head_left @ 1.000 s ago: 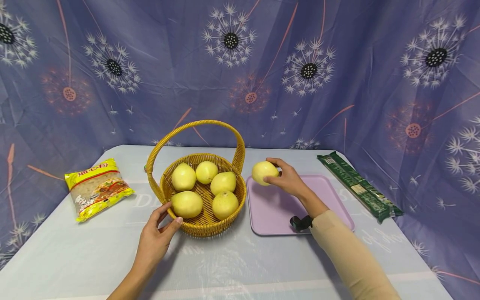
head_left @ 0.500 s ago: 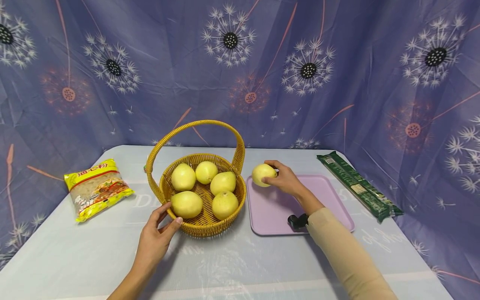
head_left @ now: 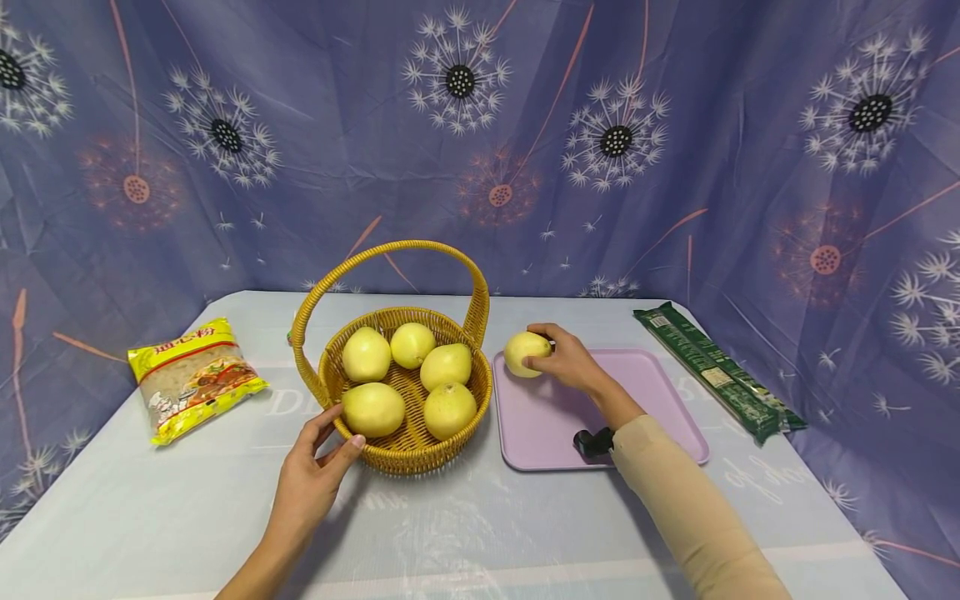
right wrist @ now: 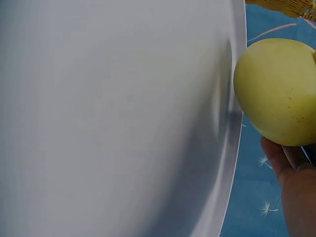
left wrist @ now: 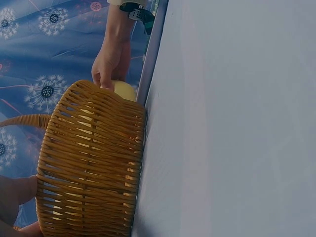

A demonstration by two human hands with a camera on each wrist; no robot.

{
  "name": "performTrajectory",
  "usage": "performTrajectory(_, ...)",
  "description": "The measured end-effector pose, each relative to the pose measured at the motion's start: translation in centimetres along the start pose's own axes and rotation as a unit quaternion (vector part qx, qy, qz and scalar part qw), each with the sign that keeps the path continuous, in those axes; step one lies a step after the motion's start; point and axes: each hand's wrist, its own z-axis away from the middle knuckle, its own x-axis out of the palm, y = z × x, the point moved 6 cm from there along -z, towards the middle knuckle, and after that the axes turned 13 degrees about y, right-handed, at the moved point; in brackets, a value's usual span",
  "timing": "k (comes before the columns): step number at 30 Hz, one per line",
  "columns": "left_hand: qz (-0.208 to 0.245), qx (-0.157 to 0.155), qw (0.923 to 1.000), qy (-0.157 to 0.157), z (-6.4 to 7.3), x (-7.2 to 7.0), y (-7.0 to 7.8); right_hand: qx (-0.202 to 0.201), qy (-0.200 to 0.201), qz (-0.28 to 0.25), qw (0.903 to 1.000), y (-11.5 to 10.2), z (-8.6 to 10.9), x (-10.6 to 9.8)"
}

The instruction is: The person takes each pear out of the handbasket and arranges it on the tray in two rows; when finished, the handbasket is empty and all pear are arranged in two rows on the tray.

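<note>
A yellow wicker basket [head_left: 408,460] with a tall hoop handle holds several pale yellow pears [head_left: 372,409]. My left hand [head_left: 311,479] grips its near-left rim, thumb and fingers at the edge; in the left wrist view the fingertips [left wrist: 25,190] touch the woven wall. My right hand [head_left: 572,360] holds another pear [head_left: 523,354] over the far-left corner of a lilac tray [head_left: 600,458]. In the right wrist view this speckled pear [right wrist: 276,91] is close to the tray's rim; I cannot tell whether it touches the tray.
A yellow bag of macaroni [head_left: 197,377] lies at the left of the white-covered table [head_left: 480,533]. Long dark green packets [head_left: 716,371] lie right of the tray. A blue dandelion-print curtain [head_left: 360,142] hangs behind. A black device [head_left: 592,443] sits at my right wrist.
My right hand and its pear have sunk slightly toward the tray's far-left corner. The left hand and the basket have stayed put.
</note>
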Motion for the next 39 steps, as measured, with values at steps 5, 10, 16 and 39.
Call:
performTrajectory(5, -0.003, 0.003, 1.0000, 0.003, 0.00, 0.02, -0.05, 0.003, -0.003, 0.000, 1.0000, 0.10, -0.04, 0.05)
performTrajectory(10, -0.007, 0.008, 0.9999, 0.009, -0.02, -0.01, -0.06, 0.009, -0.005, 0.000, 1.0000, 0.20, -0.05, 0.07)
performTrajectory(16, -0.005, 0.020, 0.9997, 0.015, 0.04, -0.02, 0.13, 0.011, -0.005, 0.005, 0.9999, 0.24, -0.08, 0.13)
performTrajectory(39, 0.000, 0.015, 0.9998, 0.013, -0.02, 0.03, 0.10, 0.014, -0.015, 0.025, 0.9995, 0.21, -0.15, 0.38)
